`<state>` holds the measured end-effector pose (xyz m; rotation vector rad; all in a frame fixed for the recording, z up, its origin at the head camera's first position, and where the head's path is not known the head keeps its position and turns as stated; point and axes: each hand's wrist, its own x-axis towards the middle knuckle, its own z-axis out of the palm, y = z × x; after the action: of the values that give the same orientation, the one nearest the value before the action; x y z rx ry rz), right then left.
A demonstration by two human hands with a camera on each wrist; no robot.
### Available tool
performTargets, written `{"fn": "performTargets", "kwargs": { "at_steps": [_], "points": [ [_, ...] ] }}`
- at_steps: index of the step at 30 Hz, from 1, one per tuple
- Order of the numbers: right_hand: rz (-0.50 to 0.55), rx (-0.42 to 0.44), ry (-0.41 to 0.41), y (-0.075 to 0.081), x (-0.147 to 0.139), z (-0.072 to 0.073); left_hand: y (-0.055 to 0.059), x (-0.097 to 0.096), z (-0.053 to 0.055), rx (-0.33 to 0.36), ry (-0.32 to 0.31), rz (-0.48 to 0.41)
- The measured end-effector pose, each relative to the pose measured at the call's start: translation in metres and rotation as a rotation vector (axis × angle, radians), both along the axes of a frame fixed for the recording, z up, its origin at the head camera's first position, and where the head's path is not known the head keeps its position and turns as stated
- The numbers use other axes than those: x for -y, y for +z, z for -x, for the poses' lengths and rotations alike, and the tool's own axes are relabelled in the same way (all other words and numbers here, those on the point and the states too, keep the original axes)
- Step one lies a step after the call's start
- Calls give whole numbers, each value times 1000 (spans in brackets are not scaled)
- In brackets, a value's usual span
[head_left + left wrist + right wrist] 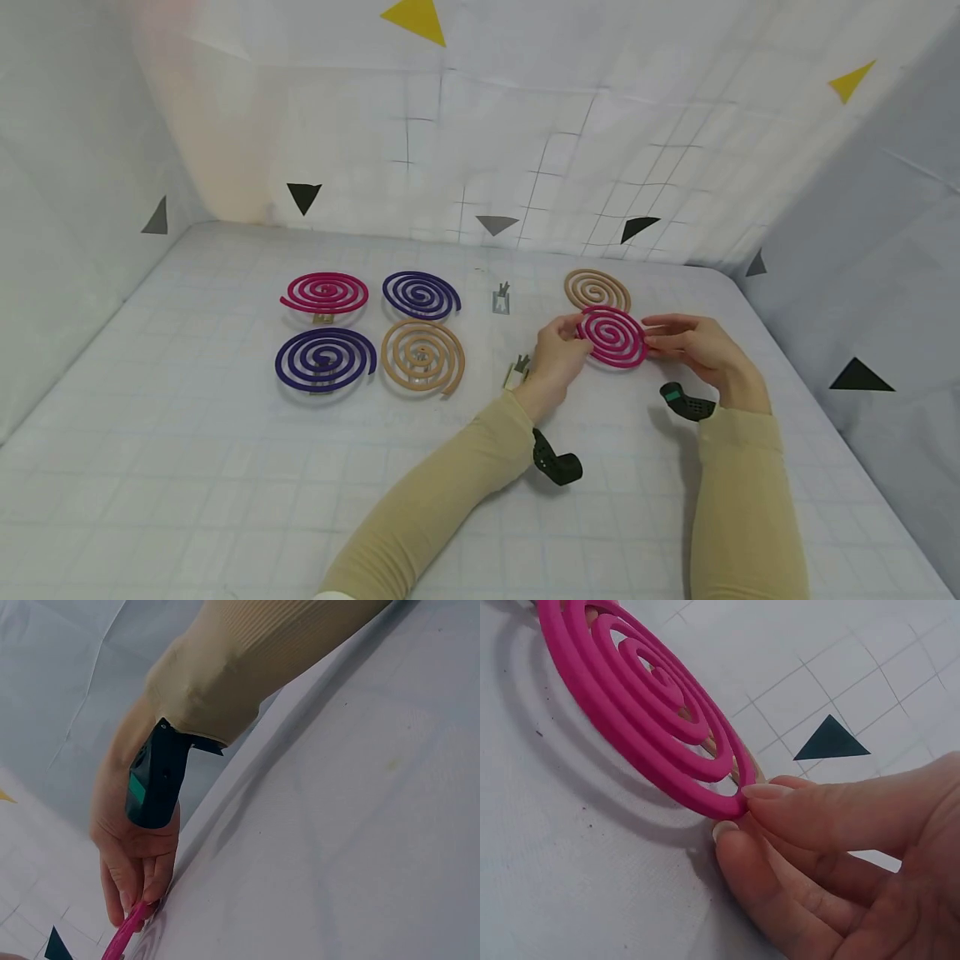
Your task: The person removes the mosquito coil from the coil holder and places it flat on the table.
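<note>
Both hands hold a pink mosquito coil [611,337] between them, tilted above the white table surface. My left hand [557,358] pinches its left edge between thumb and fingers. At the opposite edge, my right hand [697,350] pinches the coil's outer end; the right wrist view shows thumb and fingertips on the pink rim [622,742]. Behind the pink coil lies a tan mosquito coil [597,287], partly overlapped by it in the head view. A small metal stand [517,372] is beside the left wrist.
To the left sit another pink coil [325,293], two dark blue coils [422,295] and a tan coil [423,357], some with metal stands beneath. A bare metal stand [501,300] lies farther back. White sheet walls [67,208] enclose the table's back and sides.
</note>
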<state>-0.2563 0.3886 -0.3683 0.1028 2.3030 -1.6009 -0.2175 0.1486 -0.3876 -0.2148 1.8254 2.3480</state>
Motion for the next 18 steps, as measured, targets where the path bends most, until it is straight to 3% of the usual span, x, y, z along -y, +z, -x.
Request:
{"fn": "performTargets", "kwargs": {
  "at_steps": [18],
  "points": [
    [-109, 30, -24, 5, 2, 0, 3, -9, -8, -10, 8, 35]
  ]
}}
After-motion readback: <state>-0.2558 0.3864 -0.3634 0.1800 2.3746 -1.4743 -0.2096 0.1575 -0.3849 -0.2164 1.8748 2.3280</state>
